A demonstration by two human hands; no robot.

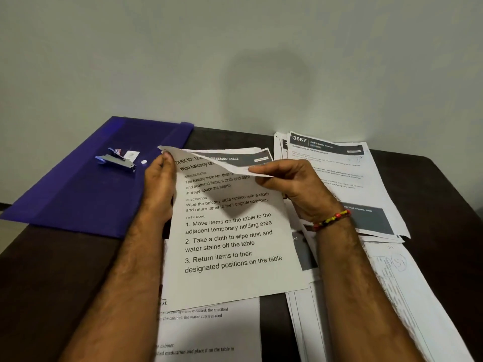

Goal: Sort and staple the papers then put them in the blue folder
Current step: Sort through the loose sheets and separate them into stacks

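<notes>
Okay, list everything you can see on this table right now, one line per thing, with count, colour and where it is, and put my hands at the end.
Blue folder: one, blue, flat at the table's left.
Stapler: one, silver and blue, lying on the folder.
Held sheets: a few, white with black print, centre; top corner peeled back.
Stack headed 3667: one, white with a dark header, back right.
Loose papers: several, white, right and near edge.
Table: one, dark brown.
Bracelet: one, red, yellow and black beads, right wrist.
Left hand: pinches the sheets' top left corner.
Right hand: pinches the peeled sheet's edge.
</notes>
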